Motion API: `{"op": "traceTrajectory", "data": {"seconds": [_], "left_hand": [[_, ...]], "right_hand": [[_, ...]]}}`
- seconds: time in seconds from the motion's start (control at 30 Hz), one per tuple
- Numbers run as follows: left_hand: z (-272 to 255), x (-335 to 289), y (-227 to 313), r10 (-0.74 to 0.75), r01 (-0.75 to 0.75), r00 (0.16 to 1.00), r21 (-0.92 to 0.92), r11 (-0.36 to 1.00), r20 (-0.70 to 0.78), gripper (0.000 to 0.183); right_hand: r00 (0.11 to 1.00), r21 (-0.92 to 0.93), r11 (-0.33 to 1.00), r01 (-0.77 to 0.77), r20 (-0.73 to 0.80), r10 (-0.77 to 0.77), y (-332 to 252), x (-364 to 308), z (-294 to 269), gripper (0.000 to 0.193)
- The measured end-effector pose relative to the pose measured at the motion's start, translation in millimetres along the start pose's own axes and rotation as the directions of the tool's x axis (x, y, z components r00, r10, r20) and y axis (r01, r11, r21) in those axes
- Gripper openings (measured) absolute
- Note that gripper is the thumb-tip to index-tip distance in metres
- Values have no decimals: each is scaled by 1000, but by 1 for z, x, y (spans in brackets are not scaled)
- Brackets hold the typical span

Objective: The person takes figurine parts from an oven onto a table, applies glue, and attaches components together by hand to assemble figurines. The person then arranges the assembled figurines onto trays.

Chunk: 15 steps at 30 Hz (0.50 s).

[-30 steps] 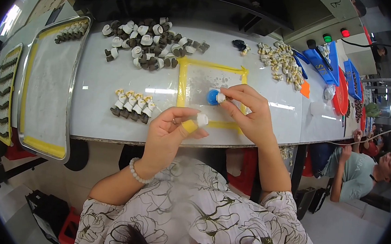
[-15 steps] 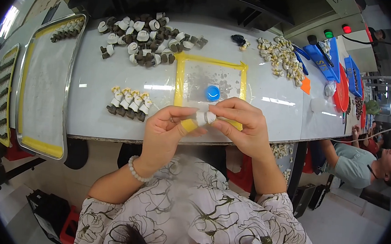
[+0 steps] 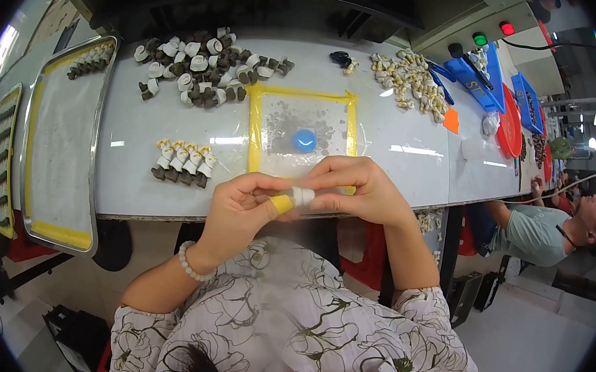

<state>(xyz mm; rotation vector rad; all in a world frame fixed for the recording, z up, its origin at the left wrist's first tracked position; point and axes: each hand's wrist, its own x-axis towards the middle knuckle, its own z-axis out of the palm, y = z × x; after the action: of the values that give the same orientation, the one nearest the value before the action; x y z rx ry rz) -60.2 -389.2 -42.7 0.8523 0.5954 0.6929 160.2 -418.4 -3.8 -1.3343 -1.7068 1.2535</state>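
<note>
Between my two hands, above the table's front edge, is a small white figurine part (image 3: 302,197). My left hand (image 3: 250,206) pinches one end of it, with yellow tape wrapped round the thumb. The other end sits between the thumb and fingers of my right hand (image 3: 358,188). My fingers cover much of the part, so its full shape is hidden. Just beyond lies a blue round cap (image 3: 305,140) on a wet-spotted sheet edged with yellow tape (image 3: 254,136). Left of my hands, several assembled white-and-dark figurines (image 3: 185,163) lie in a row.
A pile of white-and-dark pieces (image 3: 195,64) lies at the back left; a yellowish-white pile (image 3: 410,82) is at the back right. Metal trays (image 3: 97,168) stand left. Blue bins (image 3: 488,82) and a red tray (image 3: 510,126) stand right. A co-worker (image 3: 542,225) sits farther right.
The whole view has shifted slightly, so the table things sit farther left. My hands still hold the white part, and my right fingers have closed nearer around it.
</note>
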Motion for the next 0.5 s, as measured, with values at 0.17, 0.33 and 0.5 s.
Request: {"op": "traceTrajectory", "data": {"seconds": [0.17, 0.33, 0.5], "left_hand": [[-44, -16, 37, 475, -396, 868, 377, 837, -145, 29], [-107, -41, 55, 763, -249, 583, 832, 495, -280, 31], [-110, -42, 54, 772, -27, 600, 959, 283, -211, 28]], "right_hand": [[897, -350, 931, -103, -438, -66, 19, 19, -54, 21], [770, -700, 651, -293, -576, -273, 48, 44, -101, 17], [820, -758, 546, -356, -534, -207, 59, 53, -102, 19]]}}
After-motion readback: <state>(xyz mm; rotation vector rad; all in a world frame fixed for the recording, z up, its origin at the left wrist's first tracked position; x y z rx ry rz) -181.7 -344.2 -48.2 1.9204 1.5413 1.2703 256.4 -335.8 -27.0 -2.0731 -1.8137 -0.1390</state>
